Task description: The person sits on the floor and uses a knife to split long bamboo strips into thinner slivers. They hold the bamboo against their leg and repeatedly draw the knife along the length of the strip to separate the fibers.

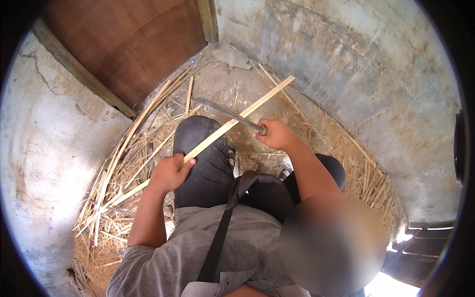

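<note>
left hand (173,172) grips the pale strip (217,134), aimed at two o'clock; right hand (275,134) clutches the curved tool (218,107), tip toward ten!

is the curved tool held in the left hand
No, the right hand grips the curved tool while the left hand holds the pale strip.

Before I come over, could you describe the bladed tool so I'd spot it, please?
From the brown door at upper left, move down and right to the person's right hand. The bladed tool juts leftward from it, crossing a long pale strip. Unlike the pale strips nearby, it is dark and slightly curved.
</note>
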A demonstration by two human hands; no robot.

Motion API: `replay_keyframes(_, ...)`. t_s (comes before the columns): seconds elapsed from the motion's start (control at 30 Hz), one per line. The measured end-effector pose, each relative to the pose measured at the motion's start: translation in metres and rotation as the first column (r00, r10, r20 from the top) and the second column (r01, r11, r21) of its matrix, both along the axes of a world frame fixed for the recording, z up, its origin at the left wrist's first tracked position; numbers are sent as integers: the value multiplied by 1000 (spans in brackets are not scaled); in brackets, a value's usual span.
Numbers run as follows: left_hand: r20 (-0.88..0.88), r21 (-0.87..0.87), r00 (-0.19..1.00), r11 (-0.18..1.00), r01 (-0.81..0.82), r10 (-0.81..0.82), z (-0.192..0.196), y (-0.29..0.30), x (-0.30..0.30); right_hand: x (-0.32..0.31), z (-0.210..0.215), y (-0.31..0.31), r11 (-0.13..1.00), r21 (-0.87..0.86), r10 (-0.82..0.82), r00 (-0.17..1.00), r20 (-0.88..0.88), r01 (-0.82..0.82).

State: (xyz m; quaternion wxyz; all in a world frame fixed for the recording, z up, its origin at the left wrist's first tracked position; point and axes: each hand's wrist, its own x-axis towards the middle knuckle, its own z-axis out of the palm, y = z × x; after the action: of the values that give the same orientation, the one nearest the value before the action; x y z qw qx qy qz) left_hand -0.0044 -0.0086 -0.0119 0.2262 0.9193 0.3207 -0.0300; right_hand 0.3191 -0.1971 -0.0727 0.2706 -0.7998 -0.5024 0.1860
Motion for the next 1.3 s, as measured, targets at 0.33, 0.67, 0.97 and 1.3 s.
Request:
replay_keyframes(0.33, -3, -89, 999, 995, 36, -36, 2, 13, 1, 5, -1, -7, 1000, -7, 8, 999, 37, -7)
replay_keyframes(0.67, 26, -41, 999, 998, 41, -40, -3, 10, -2, 21, -10, -10, 986, -132, -102, 995, 8, 102)
replay_keyframes(0.97, -2, -50, 1000, 999, 14, -14, 4, 5, 1, 3, -3, -1, 988, -144, 50, 999, 18, -47)
replay_keyframes(1.3, 33, -32, 999, 999, 30, -29, -1, 5, 1, 26, -19, -12, 985, -91, -143, 988, 49, 147)
